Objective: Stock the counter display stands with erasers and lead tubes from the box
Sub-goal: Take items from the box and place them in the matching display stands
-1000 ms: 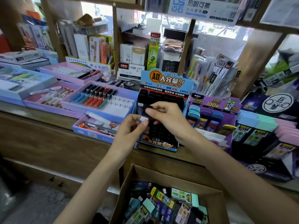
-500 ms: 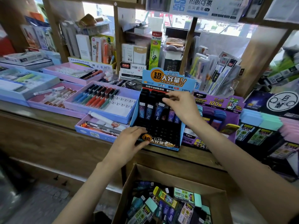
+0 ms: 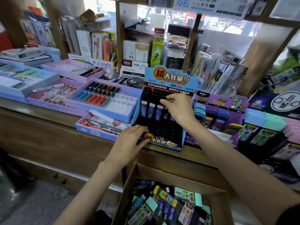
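The blue lead-tube display stand [image 3: 170,78] stands on the wooden counter. Three lead tubes [image 3: 151,111] show in its top row left of my hand; the black slots below are bare. My right hand [image 3: 178,111] reaches over that row, thumb and forefinger pinching the black cap of a lead tube [image 3: 162,101] seated there. My left hand [image 3: 129,140] rests with fairly straight fingers on the stand's front left corner. Below the counter, the open cardboard box [image 3: 162,172] holds several erasers and lead tubes.
A purple lead stand [image 3: 219,101] stands just right of the blue one, and an eraser display [image 3: 266,125] sits further right. Pen trays [image 3: 103,96] fill the counter to the left. Shelves of stationery rise behind. The counter edge [image 3: 56,127] runs across the front.
A second ago both hands held a lead tube in front of the stand. My right hand has carried it up to the top row; my left hand has dropped onto the stand's front corner.
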Demonstrator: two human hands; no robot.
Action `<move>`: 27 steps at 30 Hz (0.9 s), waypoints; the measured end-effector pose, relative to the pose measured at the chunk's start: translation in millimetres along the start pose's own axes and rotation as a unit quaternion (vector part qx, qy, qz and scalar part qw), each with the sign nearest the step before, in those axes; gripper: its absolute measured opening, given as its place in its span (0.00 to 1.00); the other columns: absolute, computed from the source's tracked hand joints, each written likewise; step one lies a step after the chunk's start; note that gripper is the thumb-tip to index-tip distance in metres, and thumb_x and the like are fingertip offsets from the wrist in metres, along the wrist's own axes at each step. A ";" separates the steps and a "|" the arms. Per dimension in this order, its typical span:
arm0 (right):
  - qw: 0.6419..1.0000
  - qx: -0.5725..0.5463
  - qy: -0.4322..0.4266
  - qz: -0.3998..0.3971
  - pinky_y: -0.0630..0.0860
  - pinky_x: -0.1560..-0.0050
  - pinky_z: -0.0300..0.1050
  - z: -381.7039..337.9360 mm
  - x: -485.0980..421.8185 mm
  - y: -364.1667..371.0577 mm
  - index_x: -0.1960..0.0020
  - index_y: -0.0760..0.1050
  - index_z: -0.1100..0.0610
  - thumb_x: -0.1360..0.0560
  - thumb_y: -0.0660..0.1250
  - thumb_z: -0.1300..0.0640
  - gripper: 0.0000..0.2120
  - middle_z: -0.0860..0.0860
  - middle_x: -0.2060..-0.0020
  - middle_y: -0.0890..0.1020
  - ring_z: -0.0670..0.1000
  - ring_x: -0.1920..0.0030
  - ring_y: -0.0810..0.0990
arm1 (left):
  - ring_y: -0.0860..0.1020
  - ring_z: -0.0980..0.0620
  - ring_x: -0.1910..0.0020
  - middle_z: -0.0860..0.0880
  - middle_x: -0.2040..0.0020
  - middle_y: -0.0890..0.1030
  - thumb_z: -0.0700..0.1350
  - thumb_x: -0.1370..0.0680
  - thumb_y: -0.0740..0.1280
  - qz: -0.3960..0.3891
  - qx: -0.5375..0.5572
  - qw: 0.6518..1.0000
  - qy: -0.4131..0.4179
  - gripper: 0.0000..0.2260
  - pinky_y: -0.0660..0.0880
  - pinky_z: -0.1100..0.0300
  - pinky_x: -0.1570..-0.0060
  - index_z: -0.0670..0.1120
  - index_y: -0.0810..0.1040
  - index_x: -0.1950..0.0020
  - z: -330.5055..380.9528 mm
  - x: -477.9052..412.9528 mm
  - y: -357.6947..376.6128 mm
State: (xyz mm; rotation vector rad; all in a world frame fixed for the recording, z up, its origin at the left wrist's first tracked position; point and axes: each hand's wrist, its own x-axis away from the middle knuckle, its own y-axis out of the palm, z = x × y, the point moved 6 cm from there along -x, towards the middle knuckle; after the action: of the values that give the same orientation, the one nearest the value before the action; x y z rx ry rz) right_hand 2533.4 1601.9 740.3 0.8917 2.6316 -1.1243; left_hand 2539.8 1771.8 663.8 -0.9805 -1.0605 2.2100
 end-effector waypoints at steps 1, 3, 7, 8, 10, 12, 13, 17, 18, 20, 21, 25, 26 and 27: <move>1.000 0.030 -0.003 0.000 0.79 0.51 0.53 -1.2 -1.9 1.0 0.52 0.81 0.66 0.25 0.69 0.56 0.12 0.60 0.58 0.84 0.56 0.60 0.83 | 0.76 0.49 0.41 0.49 0.40 0.78 0.46 0.24 0.68 0.000 0.000 1.000 0.000 0.15 0.72 0.52 0.40 0.45 0.76 0.38 0.2 -0.1 -0.3; 0.995 0.098 0.003 -0.023 0.80 0.56 0.55 -3.4 -4.9 3.7 0.59 0.80 0.67 0.24 0.67 0.52 0.16 0.61 0.65 0.83 0.58 0.64 0.82 | 0.75 0.50 0.41 0.49 0.40 0.78 0.46 0.23 0.67 -0.006 0.001 1.000 0.001 0.15 0.71 0.54 0.39 0.45 0.76 0.38 1.5 -0.2 -0.8; 0.977 0.213 -0.008 -0.032 0.79 0.57 0.51 -8.2 0.1 -2.9 0.62 0.79 0.63 0.24 0.65 0.46 0.20 0.56 0.69 0.81 0.56 0.65 0.80 | 0.73 0.50 0.38 0.48 0.38 0.76 0.47 0.23 0.67 -0.021 -0.004 1.000 0.013 0.16 0.67 0.60 0.39 0.44 0.74 0.36 7.0 -1.4 -11.2; 0.975 0.219 -0.027 -0.030 0.78 0.56 0.50 -10.7 4.5 -7.5 0.61 0.79 0.61 0.24 0.65 0.47 0.18 0.54 0.69 0.80 0.56 0.64 0.80 | 0.73 0.50 0.38 0.48 0.38 0.76 0.47 0.23 0.67 -0.011 -0.004 1.000 0.017 0.16 0.66 0.61 0.39 0.44 0.75 0.37 9.5 -0.9 -17.4; 0.977 0.199 -0.068 -0.045 0.77 0.54 0.50 -15.9 18.7 -18.5 0.57 0.80 0.58 0.24 0.65 0.48 0.13 0.51 0.66 0.80 0.54 0.59 0.80 | 0.74 0.53 0.42 0.49 0.41 0.77 0.47 0.23 0.67 0.006 0.012 1.000 0.020 0.14 0.68 0.62 0.43 0.45 0.76 0.38 16.0 3.2 -28.3; 0.980 0.147 -0.107 -0.076 0.77 0.53 0.48 -19.0 42.1 -31.7 0.54 0.80 0.56 0.24 0.66 0.51 0.09 0.51 0.61 0.83 0.51 0.57 0.80 | 0.75 0.57 0.47 0.52 0.45 0.77 0.47 0.23 0.67 -0.001 0.054 0.999 0.011 0.12 0.72 0.65 0.48 0.47 0.76 0.41 23.5 12.4 -31.0; 0.979 0.127 -0.129 -0.089 0.76 0.53 0.48 -18.8 57.6 -38.8 0.53 0.80 0.56 0.24 0.66 0.52 0.08 0.50 0.58 0.84 0.51 0.56 0.80 | 0.76 0.59 0.48 0.54 0.45 0.77 0.47 0.23 0.67 -0.014 0.078 0.997 0.004 0.11 0.73 0.66 0.49 0.48 0.76 0.41 27.3 18.9 -28.0; 0.961 0.171 -0.187 -0.109 0.78 0.54 0.51 11.8 130.2 -60.5 0.49 0.80 0.56 0.23 0.64 0.55 0.08 0.51 0.54 0.84 0.53 0.53 0.81 | 0.75 0.61 0.48 0.56 0.46 0.77 0.45 0.24 0.68 -0.052 0.107 0.993 -0.012 0.13 0.66 0.79 0.53 0.45 0.76 0.40 36.7 49.6 2.8; 0.957 0.189 -0.187 -0.119 0.78 0.54 0.51 26.8 149.1 -62.1 0.49 0.80 0.56 0.23 0.65 0.56 0.07 0.51 0.54 0.84 0.53 0.53 0.81 | 0.75 0.60 0.49 0.56 0.46 0.76 0.45 0.24 0.68 -0.063 0.112 0.991 -0.023 0.13 0.66 0.79 0.54 0.45 0.76 0.40 37.1 58.4 13.5; 0.950 0.215 -0.168 -0.151 0.78 0.56 0.49 62.0 185.0 -60.5 0.50 0.80 0.56 0.23 0.64 0.55 0.07 0.50 0.55 0.83 0.51 0.55 0.81 | 0.75 0.59 0.49 0.56 0.46 0.75 0.45 0.24 0.68 -0.094 0.117 0.988 -0.042 0.13 0.68 0.76 0.52 0.45 0.75 0.40 36.3 76.5 38.7; 0.947 0.227 -0.149 -0.173 0.78 0.56 0.47 80.9 202.3 -56.9 0.49 0.80 0.55 0.22 0.63 0.54 0.08 0.49 0.55 0.82 0.50 0.55 0.81 | 0.75 0.58 0.47 0.54 0.46 0.76 0.45 0.23 0.67 -0.113 0.120 0.985 -0.052 0.13 0.69 0.71 0.49 0.45 0.75 0.39 35.3 86.1 53.7; 0.933 0.247 -0.041 -0.257 0.74 0.56 0.42 158.3 262.3 -32.5 0.44 0.77 0.52 0.20 0.58 0.51 0.12 0.47 0.49 0.80 0.49 0.51 0.79 | 0.75 0.53 0.41 0.49 0.42 0.75 0.45 0.23 0.67 -0.197 0.129 0.965 -0.111 0.14 0.68 0.67 0.45 0.45 0.74 0.38 26.0 129.1 122.6; 0.927 0.253 -0.018 -0.277 0.74 0.55 0.43 175.6 275.5 -24.6 0.44 0.77 0.52 0.20 0.57 0.51 0.12 0.47 0.48 0.79 0.49 0.50 0.79 | 0.73 0.52 0.39 0.49 0.40 0.73 0.45 0.23 0.67 -0.220 0.121 0.959 -0.129 0.15 0.68 0.66 0.43 0.45 0.74 0.37 21.2 140.9 140.2; 0.918 0.261 0.003 -0.297 0.74 0.55 0.44 191.8 288.5 -17.0 0.44 0.76 0.53 0.20 0.57 0.52 0.11 0.48 0.47 0.79 0.50 0.49 0.78 | 0.72 0.51 0.37 0.48 0.38 0.71 0.46 0.23 0.67 -0.241 0.109 0.953 -0.150 0.16 0.67 0.64 0.42 0.45 0.73 0.36 15.4 153.5 156.8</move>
State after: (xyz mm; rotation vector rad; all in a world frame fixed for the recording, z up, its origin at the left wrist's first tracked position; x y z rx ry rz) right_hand 2270.6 1593.1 514.2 0.1115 2.7178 -2.0275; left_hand 2413.7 1779.6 483.6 -0.2525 -1.0226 2.0342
